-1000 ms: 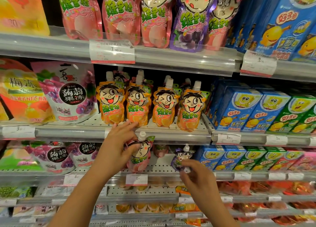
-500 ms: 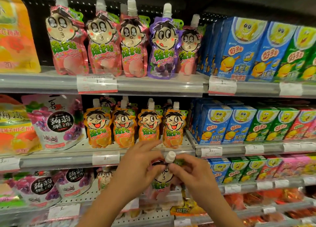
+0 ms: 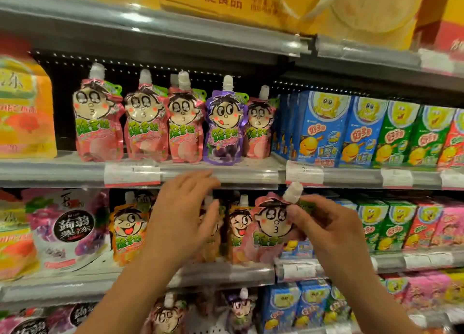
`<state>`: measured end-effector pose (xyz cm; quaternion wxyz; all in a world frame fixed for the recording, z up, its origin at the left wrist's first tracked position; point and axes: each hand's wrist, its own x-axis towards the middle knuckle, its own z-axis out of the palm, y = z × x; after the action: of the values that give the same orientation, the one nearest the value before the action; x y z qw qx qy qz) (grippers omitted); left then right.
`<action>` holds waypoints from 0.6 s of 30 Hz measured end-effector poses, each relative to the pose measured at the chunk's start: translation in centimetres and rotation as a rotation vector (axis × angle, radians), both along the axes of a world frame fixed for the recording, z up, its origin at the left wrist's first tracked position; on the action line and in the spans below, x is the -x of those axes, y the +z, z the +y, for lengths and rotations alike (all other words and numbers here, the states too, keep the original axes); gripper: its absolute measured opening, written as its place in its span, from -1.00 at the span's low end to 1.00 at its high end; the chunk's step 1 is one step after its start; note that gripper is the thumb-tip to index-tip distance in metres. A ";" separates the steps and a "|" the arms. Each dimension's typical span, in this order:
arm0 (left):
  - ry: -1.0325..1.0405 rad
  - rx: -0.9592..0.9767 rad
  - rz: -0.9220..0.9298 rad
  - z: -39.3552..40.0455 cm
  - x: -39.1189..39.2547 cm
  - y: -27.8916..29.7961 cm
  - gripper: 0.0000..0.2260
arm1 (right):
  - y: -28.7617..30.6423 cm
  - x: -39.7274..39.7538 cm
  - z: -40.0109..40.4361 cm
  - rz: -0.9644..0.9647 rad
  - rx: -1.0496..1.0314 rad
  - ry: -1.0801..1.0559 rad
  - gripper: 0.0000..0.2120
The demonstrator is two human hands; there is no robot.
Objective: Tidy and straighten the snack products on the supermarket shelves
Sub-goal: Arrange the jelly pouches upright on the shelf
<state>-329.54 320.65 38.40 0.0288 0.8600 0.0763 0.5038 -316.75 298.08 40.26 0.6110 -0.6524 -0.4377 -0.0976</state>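
My right hand [image 3: 329, 223] pinches a pink jelly pouch [image 3: 270, 228] by its white spout, holding it in the air in front of the middle shelf. My left hand [image 3: 183, 215] is open beside it, fingers spread, just below the upper shelf's front rail [image 3: 226, 174]. On that upper shelf stand several pink pouches [image 3: 98, 122] and one purple pouch [image 3: 223, 125] among them. Orange pouches [image 3: 125, 230] line the middle shelf, partly hidden behind my hands.
Blue and green snack boxes [image 3: 324, 130] fill the shelves to the right. Large jelly bags [image 3: 67, 228] stand at the left. More pouches [image 3: 165, 316] sit on the lower shelf. Yellow cartons [image 3: 226, 4] rest on the top shelf. Price tags [image 3: 131, 175] line the rails.
The pink pouch has gone from my left hand to my right and risen from the lower shelf. My left hand let go and opened. The view tilted upward.
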 end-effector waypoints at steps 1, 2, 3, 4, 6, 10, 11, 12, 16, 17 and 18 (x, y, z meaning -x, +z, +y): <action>0.055 -0.034 -0.023 0.6 -0.3 0.1 -0.67 | 1.2 -0.3 0.0 -0.025 -0.027 -0.009 -0.95; 0.083 -0.060 -0.048 1.1 -0.6 0.0 -0.66 | 2.5 -0.6 0.1 -0.050 -0.051 -0.013 -0.95; 0.091 -0.080 -0.076 1.4 -0.8 -0.2 -0.65 | 3.7 -0.9 0.2 -0.071 -0.075 -0.011 -0.95; 0.093 -0.097 -0.103 1.6 -1.1 -0.5 -0.64 | 4.9 -1.2 0.4 -0.088 -0.095 -0.010 -0.94; 0.102 -0.123 -0.140 1.7 -1.5 -1.1 -0.63 | 7.2 -1.7 0.9 -0.151 -0.119 -0.034 -0.93; 0.129 -0.153 -0.215 2.0 -2.3 -1.5 -0.62 | 11.4 -3.5 2.4 -0.269 -0.157 -0.108 -0.92; 0.142 -0.172 -0.218 2.1 -2.4 -1.5 -0.63 | 12.2 -4.0 2.7 -0.284 -0.161 -0.124 -0.92; 0.156 -0.191 -0.217 2.1 -2.6 -1.6 -0.62 | 13.0 -4.4 3.0 -0.296 -0.164 -0.136 -0.91; 0.203 -0.220 -0.223 2.4 -3.3 -2.1 -0.61 | 14.7 -5.7 4.4 -0.351 -0.157 -0.218 -0.88; 0.211 -0.220 -0.233 2.5 -3.6 -2.1 -0.61 | 14.9 -5.9 4.8 -0.361 -0.153 -0.230 -0.88; 0.219 -0.222 -0.244 2.5 -3.7 -2.2 -0.61 | 15.0 -6.0 5.2 -0.366 -0.146 -0.233 -0.87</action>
<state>-325.80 323.17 36.23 -0.1120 0.7770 0.1091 0.6097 -310.72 303.26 55.28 0.5515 -0.6241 -0.4548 -0.3156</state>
